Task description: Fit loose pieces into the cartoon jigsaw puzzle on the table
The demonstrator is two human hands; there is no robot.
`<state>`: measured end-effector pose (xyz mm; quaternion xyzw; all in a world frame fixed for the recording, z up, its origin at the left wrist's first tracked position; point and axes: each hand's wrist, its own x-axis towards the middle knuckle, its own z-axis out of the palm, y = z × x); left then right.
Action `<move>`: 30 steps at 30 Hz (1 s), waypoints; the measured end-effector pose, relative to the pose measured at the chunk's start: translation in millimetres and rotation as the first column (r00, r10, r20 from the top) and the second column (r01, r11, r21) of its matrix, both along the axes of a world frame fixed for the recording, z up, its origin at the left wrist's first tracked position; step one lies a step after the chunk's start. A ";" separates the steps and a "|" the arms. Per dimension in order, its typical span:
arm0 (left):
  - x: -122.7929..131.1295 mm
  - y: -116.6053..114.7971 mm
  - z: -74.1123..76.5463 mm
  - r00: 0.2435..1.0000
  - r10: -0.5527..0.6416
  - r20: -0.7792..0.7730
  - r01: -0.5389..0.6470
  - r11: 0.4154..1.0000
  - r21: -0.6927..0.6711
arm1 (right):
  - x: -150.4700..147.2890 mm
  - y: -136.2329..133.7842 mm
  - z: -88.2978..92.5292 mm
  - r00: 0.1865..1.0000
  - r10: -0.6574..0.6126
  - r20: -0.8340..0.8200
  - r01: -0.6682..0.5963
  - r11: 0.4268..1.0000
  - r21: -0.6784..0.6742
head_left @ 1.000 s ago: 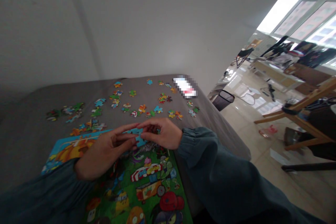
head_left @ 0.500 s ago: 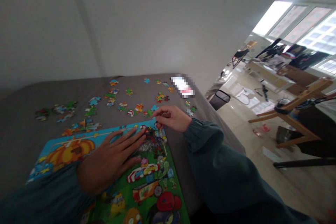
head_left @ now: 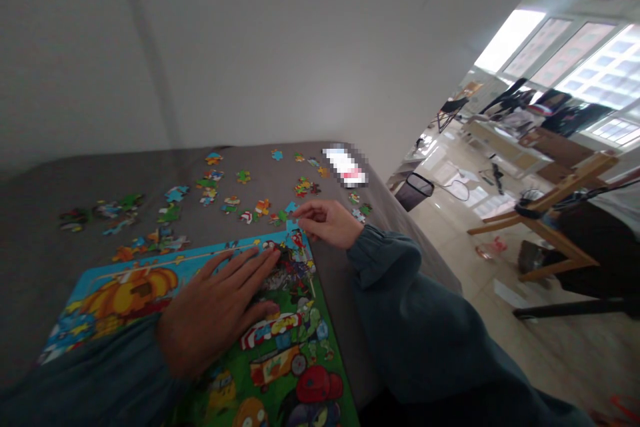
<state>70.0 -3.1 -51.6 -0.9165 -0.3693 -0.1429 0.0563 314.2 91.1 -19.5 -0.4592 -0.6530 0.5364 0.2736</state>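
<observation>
A colourful cartoon jigsaw puzzle [head_left: 273,367] lies in a blue-edged board on the grey-covered table. My left hand [head_left: 220,300] rests flat across its upper middle, fingers stretched out and slightly apart, hiding part of the picture. At the top right corner, my right hand [head_left: 330,221] has thumb and forefinger pinched at the edge of a blue and red puzzle piece [head_left: 295,230]. This piece juts a little past the board's top edge. Just behind the fingertips lies a loose light-blue piece [head_left: 291,207].
Loose puzzle pieces [head_left: 210,180] are scattered behind the board, with a denser group [head_left: 160,240] near its top edge. A blurred phone [head_left: 345,165] lies at the back right. Beyond the table edge are a black mesh bin [head_left: 415,190] and a wooden chair [head_left: 560,213].
The right hand's fingertips have shifted slightly right, and more of the corner piece shows. My left hand stays flat on the puzzle. The view has turned a little.
</observation>
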 end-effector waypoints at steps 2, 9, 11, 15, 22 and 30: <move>-0.4 1.6 -2.3 1.000 -0.011 0.017 0.011 1.000 -0.012 | 0.1 0.0 -0.4 1.000 0.006 -0.004 -0.006 0.999 0.033; -1.3 6.3 -5.5 0.999 0.009 0.037 -0.006 0.996 -0.086 | -1.8 -5.6 -5.9 0.972 0.223 -0.074 -0.225 0.974 -0.010; -0.5 6.3 -3.7 0.999 0.021 0.027 -0.018 0.993 -0.116 | -0.7 -6.4 -5.3 0.977 0.206 -0.056 -0.208 0.978 -0.032; 0.5 5.3 -2.1 0.999 0.043 -0.013 -0.044 0.990 -0.134 | 3.2 -8.0 -1.3 0.969 0.244 -0.041 -0.244 0.970 0.007; -1.8 4.8 -8.3 0.999 0.044 0.024 -0.041 0.993 -0.108 | 5.6 -9.0 -6.8 0.942 0.337 0.001 -0.337 0.941 0.020; 0.0 3.2 -5.2 0.998 0.067 0.006 -0.065 0.986 -0.152 | 14.1 -15.5 2.6 0.895 0.443 0.053 -0.441 0.896 -0.041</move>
